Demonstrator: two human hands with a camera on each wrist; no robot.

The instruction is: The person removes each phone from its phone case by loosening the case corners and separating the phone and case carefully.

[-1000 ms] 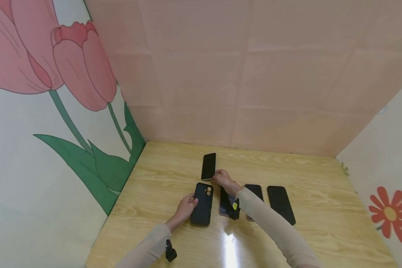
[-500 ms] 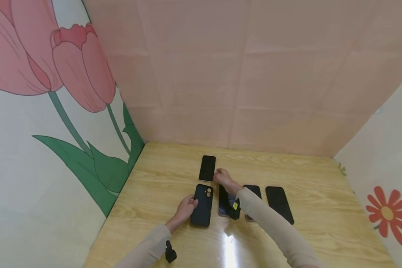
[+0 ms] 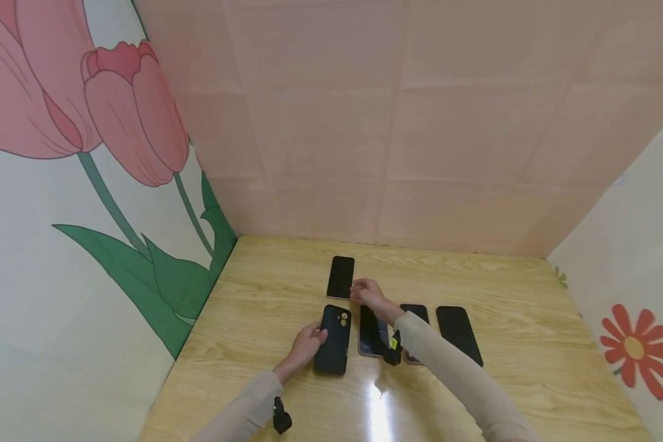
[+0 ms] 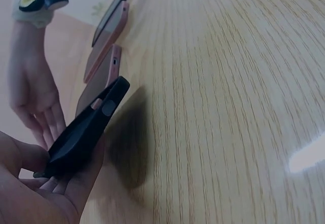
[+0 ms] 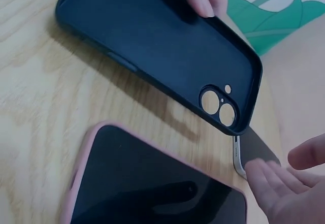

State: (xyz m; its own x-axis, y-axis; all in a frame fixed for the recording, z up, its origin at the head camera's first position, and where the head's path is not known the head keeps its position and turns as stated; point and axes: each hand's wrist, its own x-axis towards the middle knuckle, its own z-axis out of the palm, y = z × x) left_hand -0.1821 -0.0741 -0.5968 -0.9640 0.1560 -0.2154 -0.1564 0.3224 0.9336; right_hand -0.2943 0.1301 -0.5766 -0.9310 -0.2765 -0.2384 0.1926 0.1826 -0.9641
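Observation:
My left hand (image 3: 306,345) pinches a black phone case (image 3: 334,344) by its left edge, thumb inside. The case is tilted just above the table, its hollow inside and camera holes showing in the right wrist view. Behind it a bare phone (image 3: 341,277) lies flat, screen up, with a silver edge (image 5: 237,155) in the right wrist view. My right hand (image 3: 371,296) hovers at that phone's near right corner, thumb and fingers apart with nothing between them; whether a fingertip touches the phone I cannot tell.
Below my right forearm lies a phone in a pink case (image 3: 369,334). Farther right are another pink-edged phone (image 3: 417,311) and a black phone (image 3: 460,331). The wooden table (image 3: 276,276) meets a pink-covered wall (image 3: 320,153) at the back.
The bare phone was pinched by my right hand at its corner and a little raised; it now lies flat, let go. My left hand keeps the case in almost the same place.

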